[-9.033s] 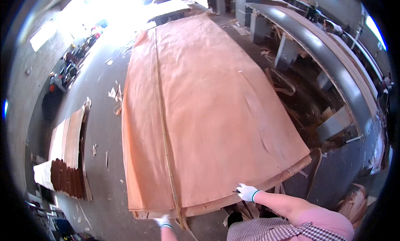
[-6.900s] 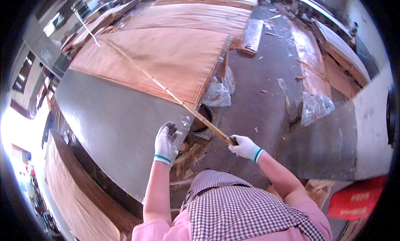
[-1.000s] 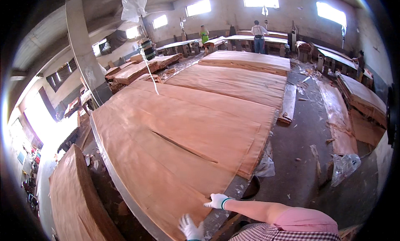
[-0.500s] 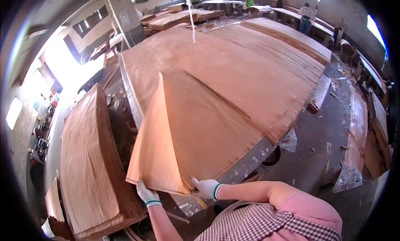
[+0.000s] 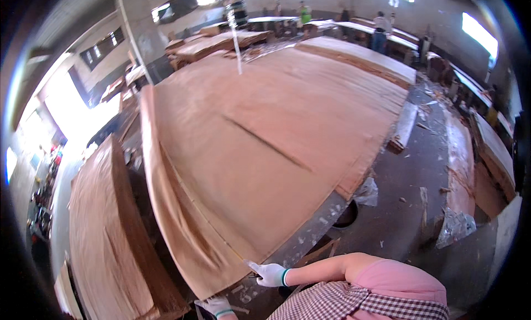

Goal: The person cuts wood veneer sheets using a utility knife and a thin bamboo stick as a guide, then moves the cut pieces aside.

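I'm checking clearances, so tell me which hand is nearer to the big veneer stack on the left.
Left. The left hand is just right of the near end of the veneer stack; the right hand is farther right, at the near end of the thin pole.

Stacked wood sheets [image 5: 97, 226] (plus floor scraps [image 5: 423, 201]) mark a workshop.

A stack of thin wood sheets [image 5: 105, 226] is lying on the left, and a gray post [image 5: 146, 29] is standing farther back. A plastic bag [image 5: 457, 228] is lying on the right. A bright window [image 5: 480, 35] is shining.
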Tool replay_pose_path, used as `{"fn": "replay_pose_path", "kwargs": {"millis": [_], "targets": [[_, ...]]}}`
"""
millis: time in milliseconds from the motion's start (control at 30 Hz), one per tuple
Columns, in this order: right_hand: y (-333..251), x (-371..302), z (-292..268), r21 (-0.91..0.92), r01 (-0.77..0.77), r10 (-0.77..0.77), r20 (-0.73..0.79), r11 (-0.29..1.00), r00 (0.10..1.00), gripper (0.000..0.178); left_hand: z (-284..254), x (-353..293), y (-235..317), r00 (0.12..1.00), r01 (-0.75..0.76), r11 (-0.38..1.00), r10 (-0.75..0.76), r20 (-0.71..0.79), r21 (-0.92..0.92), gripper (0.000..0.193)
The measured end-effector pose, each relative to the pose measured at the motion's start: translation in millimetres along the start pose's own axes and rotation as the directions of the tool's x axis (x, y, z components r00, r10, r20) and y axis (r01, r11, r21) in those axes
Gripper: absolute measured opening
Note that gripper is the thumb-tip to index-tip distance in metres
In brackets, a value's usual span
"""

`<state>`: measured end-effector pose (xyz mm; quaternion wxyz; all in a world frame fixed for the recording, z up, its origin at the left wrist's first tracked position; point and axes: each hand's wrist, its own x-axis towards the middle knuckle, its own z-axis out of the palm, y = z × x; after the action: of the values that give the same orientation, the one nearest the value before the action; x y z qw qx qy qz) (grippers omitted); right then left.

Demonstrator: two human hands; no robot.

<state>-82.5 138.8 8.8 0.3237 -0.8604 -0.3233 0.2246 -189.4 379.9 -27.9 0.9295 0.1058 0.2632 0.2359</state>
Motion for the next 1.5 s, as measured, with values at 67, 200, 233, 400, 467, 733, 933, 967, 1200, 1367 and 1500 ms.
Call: {"fn": "replay_pose_path", "kwargs": {"millis": [67, 200, 233, 400, 467, 733, 933, 967, 1200, 1367, 1500], "targets": [[-40.2, -4.9, -29.4, 0.117, -0.052, 0.044, 0.066, 0.992, 0.997, 0.078, -52.2, 3.3, 31.4, 0.937, 0.061, 0.998, -0.062, 0.344, 0.011, 0.064], [14.8, -17.5, -57.4, 0.467, -0.257, 0.318, -0.055, 0.846, 0.947, 0.056, 42.5, -41.6, -28.6, 0.993, 0.106, 0.972, -0.093, -0.068, 0.211, 0.053], [16.9, -17.1, -62.0, 0.555, -0.216, 0.322, -0.1, 0.804, 0.942, 0.046, -18.1, -2.1, -20.0, 0.962, 0.081, 0.942, -0.16, 0.224, 0.325, 0.061], [28.6, -35.8, -101.6, 0.577, -0.076, 0.302, -0.306, 0.813, 0.903, 0.025, 6.8, 16.4, -32.6, 0.965, -0.056, 0.932, 0.143, -0.219, 0.357, 0.054], [26.9, -55.3, -115.6, 0.735, -0.103, 0.376, -0.217, 0.67, 0.901, 0.021, 22.8, 14.2, -12.5, 0.966, -0.095, 0.906, 0.184, -0.183, 0.412, 0.056], [90.1, -109.3, -160.9, 0.32, -0.14, 0.306, -0.561, 0.937, 0.769, 0.017, -3.7, 50.7, 191.3, 0.78, -0.315, 0.801, 0.524, -0.343, 0.509, 0.047], [136.4, -117.2, -152.0, 0.216, -0.367, 0.423, -0.57, 0.905, 0.705, 0.018, -25.2, 26.3, 184.7, 0.771, -0.151, 0.914, 0.348, -0.533, 0.377, 0.06], [138.7, -111.4, -146.0, 0.209, -0.381, 0.43, -0.56, 0.901, 0.708, 0.019, -40.6, 21.9, 187.6, 0.749, -0.174, 0.855, 0.437, -0.498, 0.488, 0.057], [178.3, -137.5, -136.2, 0.287, -0.402, 0.494, -0.548, 0.869, 0.676, 0.034, 52.7, 11.5, -5.8, 0.932, -0.287, 0.284, 0.303, 0.198, 0.915, 0.028], [166.4, -219.1, -97.6, 0.59, -0.437, 0.73, -0.606, 0.679, 0.316, 0.033, 120.3, -20.4, -142.2, 0.704, -0.423, 0.0, -0.629, 0.329, 0.906, 0.022], [137.9, -327.8, 39.3, 0.857, -0.471, 0.896, -0.361, 0.209, -0.258, 0.036, 144.2, -67.1, -215.5, 0.011, -0.833, 0.086, -0.985, 0.171, 0.547, 0.022]]}}
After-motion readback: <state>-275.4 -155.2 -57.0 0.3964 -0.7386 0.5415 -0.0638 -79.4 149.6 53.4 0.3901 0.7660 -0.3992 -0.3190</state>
